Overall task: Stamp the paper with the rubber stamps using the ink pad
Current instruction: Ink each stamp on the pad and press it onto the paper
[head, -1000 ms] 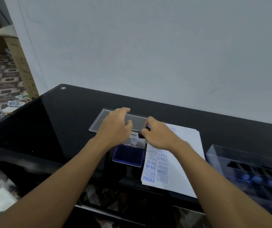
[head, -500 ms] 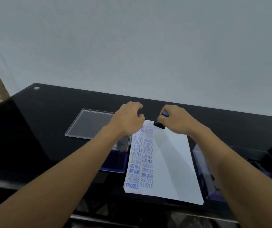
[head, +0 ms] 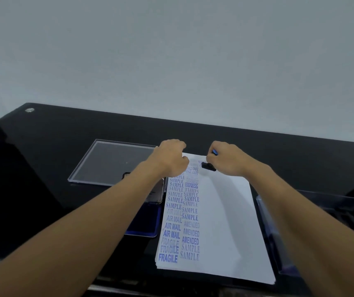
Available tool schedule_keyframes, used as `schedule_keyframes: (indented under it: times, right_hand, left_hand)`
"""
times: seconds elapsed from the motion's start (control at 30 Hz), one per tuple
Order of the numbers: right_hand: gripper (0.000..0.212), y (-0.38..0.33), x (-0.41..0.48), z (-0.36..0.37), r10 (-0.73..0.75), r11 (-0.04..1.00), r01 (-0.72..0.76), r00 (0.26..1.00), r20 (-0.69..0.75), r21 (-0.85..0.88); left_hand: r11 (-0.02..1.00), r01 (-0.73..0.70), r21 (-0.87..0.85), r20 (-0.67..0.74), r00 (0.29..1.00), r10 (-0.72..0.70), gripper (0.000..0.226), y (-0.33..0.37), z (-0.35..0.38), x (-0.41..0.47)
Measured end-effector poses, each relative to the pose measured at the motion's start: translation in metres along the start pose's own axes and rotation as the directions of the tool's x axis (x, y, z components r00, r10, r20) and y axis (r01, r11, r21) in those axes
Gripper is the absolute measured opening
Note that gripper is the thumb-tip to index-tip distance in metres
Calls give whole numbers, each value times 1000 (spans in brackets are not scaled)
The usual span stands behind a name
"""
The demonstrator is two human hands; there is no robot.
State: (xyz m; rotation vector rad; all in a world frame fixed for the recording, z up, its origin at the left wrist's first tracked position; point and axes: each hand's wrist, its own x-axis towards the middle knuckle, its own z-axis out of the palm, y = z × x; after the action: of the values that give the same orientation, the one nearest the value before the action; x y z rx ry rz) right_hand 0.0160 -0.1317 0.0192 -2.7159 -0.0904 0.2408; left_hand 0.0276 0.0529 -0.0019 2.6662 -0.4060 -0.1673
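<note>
A person's right hand point(head: 228, 160), fingers clamped on a rubber stamp point(head: 208, 166), holds its black base at the far end of the paper point(head: 225, 221); whether it touches the sheet cannot be told. The stack lies on the black table point(head: 54, 146), its left side filled with blue imprints reading SAMPLE, AIR MAIL, AMENDED and FRAGILE. The left hand point(head: 170, 160) rests at the paper's far left corner, fingers curled under; whether they grip anything cannot be told. Its forearm partly hides the open ink pad point(head: 143, 229) just left of the paper. A clear tray point(head: 111, 163) lies farther left; the right forearm crosses a clear case point(head: 326, 207) at right.
</note>
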Motion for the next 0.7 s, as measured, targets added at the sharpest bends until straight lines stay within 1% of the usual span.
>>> schedule_keyframes:
  times: [0.1, 0.27, 0.4, 0.43, 0.53, 0.57, 0.63, 0.7]
  right_hand:
    - [11, 3, 7, 6, 4, 1000, -3, 1000, 24, -12]
    - [10, 4, 15, 10, -13, 997, 15, 1000, 22, -72]
    - [11, 4, 19, 12, -24, 994, 26, 999, 22, -106]
    - [12, 4, 19, 12, -26, 993, 28, 999, 22, -114]
    - [14, 3, 20, 13, -28, 990, 32, 999, 27, -134]
    - [14, 3, 20, 13, -29, 990, 33, 999, 30, -137]
    - [13, 2, 20, 14, -29, 989, 34, 999, 35, -143]
    - [13, 3, 21, 16, -26, 988, 32, 999, 39, -149]
  left_hand:
    - [999, -7, 37, 31, 1000, 5, 53, -4, 5, 7]
    - [999, 0, 46, 84, 996, -4, 52, -7, 15, 16]
    - [998, 3, 66, 95, 995, -9, 33, -13, 20, 21]
    - [998, -5, 68, 92, 996, -1, 31, -14, 22, 22]
    - [996, -17, 87, 93, 996, 9, 33, -14, 22, 23]
    - [996, -21, 88, 82, 997, 14, 27, -15, 23, 24]
    - [995, -10, 102, 69, 998, 3, 8, -16, 25, 26]
    - [993, -6, 117, 60, 998, -1, 25, -15, 26, 26]
